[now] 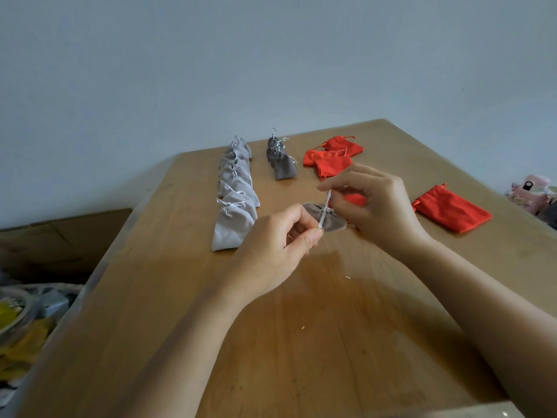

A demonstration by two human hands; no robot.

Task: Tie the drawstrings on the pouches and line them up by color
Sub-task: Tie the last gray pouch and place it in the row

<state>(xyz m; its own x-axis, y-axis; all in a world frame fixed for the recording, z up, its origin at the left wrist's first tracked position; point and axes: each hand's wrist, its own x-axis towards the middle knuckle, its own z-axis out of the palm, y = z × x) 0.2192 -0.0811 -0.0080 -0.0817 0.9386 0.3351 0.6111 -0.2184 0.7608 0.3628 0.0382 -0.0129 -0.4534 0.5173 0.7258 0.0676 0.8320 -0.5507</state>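
A dark grey pouch (327,220) lies on the wooden table (271,312) between my hands, its neck gathered. Its white drawstring (325,206) is pulled taut: my left hand (277,245) pinches the near end, my right hand (370,197) pinches the far end. A row of several light grey tied pouches (236,191) runs away from me on the left. A short row of dark grey tied pouches (281,159) lies beside it. Red pouches (330,155) sit at the back right. One flat red pouch (450,208) lies alone at right, another red pouch (354,199) is half hidden under my right hand.
A cardboard box (60,236) and a heap of yellow and grey clutter (27,321) stand on the floor left of the table. A pink plush toy (530,191) sits past the table's right edge. A plain wall rises behind.
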